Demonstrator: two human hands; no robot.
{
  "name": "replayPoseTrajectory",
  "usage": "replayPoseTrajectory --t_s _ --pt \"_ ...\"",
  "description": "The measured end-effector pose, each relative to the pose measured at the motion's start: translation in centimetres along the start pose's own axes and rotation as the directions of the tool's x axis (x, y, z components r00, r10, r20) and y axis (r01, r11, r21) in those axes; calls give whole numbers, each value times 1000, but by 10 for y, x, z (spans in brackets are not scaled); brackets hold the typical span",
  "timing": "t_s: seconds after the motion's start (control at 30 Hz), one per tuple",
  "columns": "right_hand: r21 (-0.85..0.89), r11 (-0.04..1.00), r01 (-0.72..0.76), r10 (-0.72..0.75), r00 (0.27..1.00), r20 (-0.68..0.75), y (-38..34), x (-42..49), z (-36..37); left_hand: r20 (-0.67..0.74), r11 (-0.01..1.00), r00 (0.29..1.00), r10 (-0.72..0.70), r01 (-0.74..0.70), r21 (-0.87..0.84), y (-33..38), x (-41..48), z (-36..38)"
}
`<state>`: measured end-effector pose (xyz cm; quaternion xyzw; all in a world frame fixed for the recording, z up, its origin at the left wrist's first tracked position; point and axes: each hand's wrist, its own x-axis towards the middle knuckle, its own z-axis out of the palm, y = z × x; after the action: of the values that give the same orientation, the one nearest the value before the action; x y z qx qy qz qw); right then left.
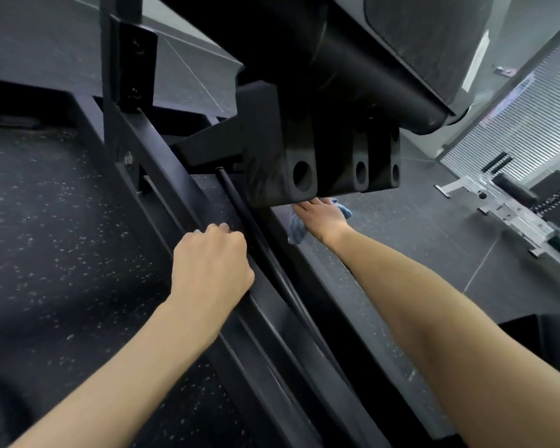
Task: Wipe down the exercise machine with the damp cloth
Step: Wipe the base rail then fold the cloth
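Observation:
The black exercise machine (282,156) fills the middle of the head view, with a slanted frame rail running from upper left to lower right and a bracket block with round holes above. My right hand (320,216) presses a blue-and-white cloth (296,229) flat against the frame just under that bracket; its fingertips are hidden beneath the block. My left hand (212,260) is curled into a fist and rests on the edge of the slanted rail, holding nothing that I can see.
Speckled dark rubber flooring (46,237) lies on the left and under the frame. A thin black rod (240,205) runs along the rail between my hands. Another grey metal machine (505,205) stands at the right, before a slatted wall.

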<state>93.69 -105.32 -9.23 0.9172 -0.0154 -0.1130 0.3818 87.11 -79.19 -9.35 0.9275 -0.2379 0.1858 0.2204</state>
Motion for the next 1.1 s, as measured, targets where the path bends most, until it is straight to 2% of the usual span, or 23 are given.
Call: replayPoseTrajectory --t_s 0.1,0.13,0.23,0.3,0.37,0.4,0.47,0.5,0.57,0.6,0.63,0.67,0.7,0.73,0.77,0.8,0.83,0.87,0.9,0.97,1.0,1.07,1.1 --pt "-256 955 151 -107 978 177 0 -20 10 21 1000 1000 17 -17 2 6 -1 -4" --pt "-259 951 168 -107 967 231 1 -31 14 35 1000 999 -5 5 6 6 -1 -5" --pt "-214 945 249 -149 906 396 2 -62 12 116 997 991 -67 63 44 0 -1 -5" --pt "-166 930 328 -194 821 538 10 -83 10 127 998 990 -55 49 50 -2 0 -7" --pt "-35 948 318 -217 719 660 17 -112 15 145 997 987 -67 62 36 -3 0 -7" --pt "43 968 246 -205 687 697 20 -127 24 169 998 983 -68 63 32 -3 0 -8" --pt "106 994 -8 -76 647 758 22 -159 20 208 999 977 -50 46 26 -4 -3 -9" --pt "93 990 -103 -17 576 817 23 -169 13 224 999 974 -38 34 24 -5 -4 -9" --pt "126 979 158 -192 530 826 29 -184 9 259 1000 966 -8 8 1 -8 -7 -8" --pt "121 918 377 -294 444 847 28 -187 7 279 1000 960 8 -3 -20 -9 -8 -6" --pt "83 851 519 -320 386 865 27 -192 6 299 999 954 22 -9 -43 -11 -9 -5" --pt "99 889 446 -266 330 906 21 -192 16 315 998 949 32 -14 -60 -13 -10 -4" --pt "77 970 231 -151 323 934 16 -189 22 326 997 945 40 -18 -71 -14 -11 -5" --pt "105 989 101 -139 440 887 19 -181 26 337 997 940 49 -24 -78 -13 -11 -7" --pt "186 982 43 -169 647 744 22 -172 20 345 996 937 58 -30 -86 -13 -11 -8" --pt "252 968 0 -138 838 528 22 -165 9 351 995 934 62 -31 -95 -13 -10 -8" --pt "301 952 -50 -50 947 317 22 -155 8 353 994 934 61 -27 -102 -13 -10 -8" --pt "310 937 -165 98 971 219 22 -149 8 354 994 934 56 -20 -105 -14 -10 -7" --pt "337 879 -338 252 928 273 18 -141 16 353 994 934 52 -14 -111 -15 -10 -6" --pt "325 762 -559 389 798 460 17 -138 33 352 993 934 52 -10 -119 -16 -10 -4" --pt "328 737 -591 379 763 523 15 -142 34 353 992 934 50 -4 -129 -17 -9 -5" --pt "280 817 -504 238 737 632 16 -159 22 362 988 931 42 17 -156 -18 -8 -7" --pt "227 851 -473 192 684 704 12 -169 9 368 986 929 41 21 -163 -18 -7 -8"
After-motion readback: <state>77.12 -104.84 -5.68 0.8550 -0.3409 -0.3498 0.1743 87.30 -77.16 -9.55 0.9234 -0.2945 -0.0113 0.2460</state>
